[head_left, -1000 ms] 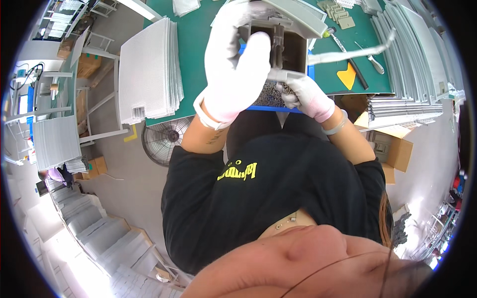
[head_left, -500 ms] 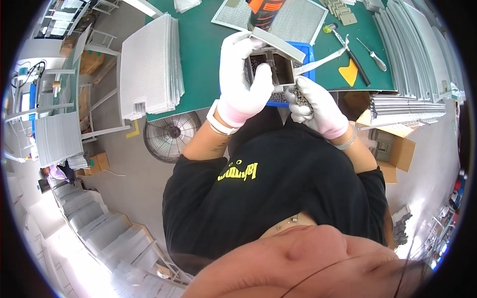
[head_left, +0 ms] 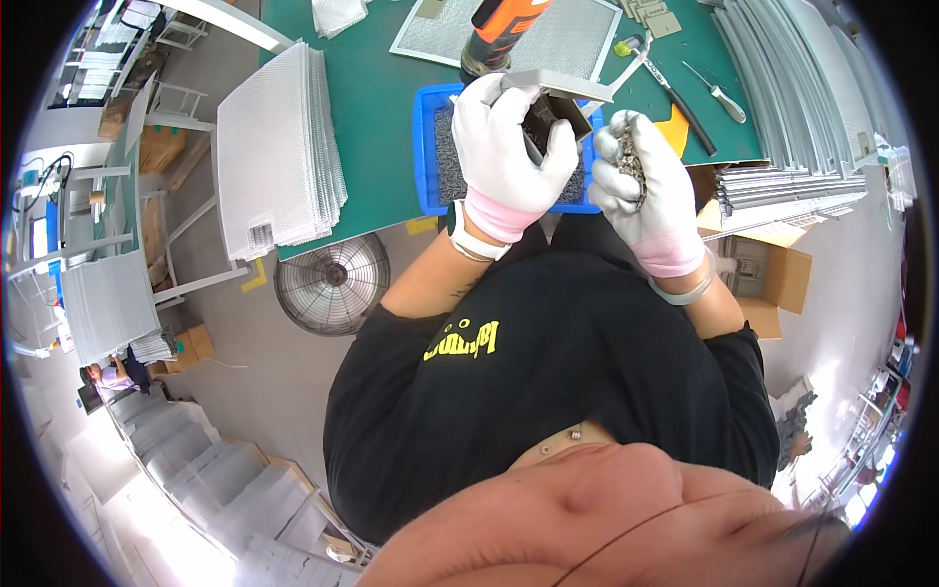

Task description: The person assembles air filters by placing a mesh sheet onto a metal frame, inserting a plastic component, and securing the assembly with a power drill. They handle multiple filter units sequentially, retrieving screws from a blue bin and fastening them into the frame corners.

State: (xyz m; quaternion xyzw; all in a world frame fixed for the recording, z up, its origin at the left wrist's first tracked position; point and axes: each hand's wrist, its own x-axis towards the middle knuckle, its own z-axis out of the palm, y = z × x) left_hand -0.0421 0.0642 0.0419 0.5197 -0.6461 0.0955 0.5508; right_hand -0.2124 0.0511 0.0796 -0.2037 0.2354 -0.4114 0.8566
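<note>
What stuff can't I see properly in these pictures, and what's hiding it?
- Head view: the inside of the box, partly covered by the left hand.
- Head view: how many small pieces there are; the right hand closes around them.
- Head view: the far end of the orange power tool, cut off by the top edge.

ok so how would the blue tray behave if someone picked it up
The blue tray is probably heavy for its size, given the many small grey pieces inside. They look loose and the top is open, so tilting would likely spill some.
</note>
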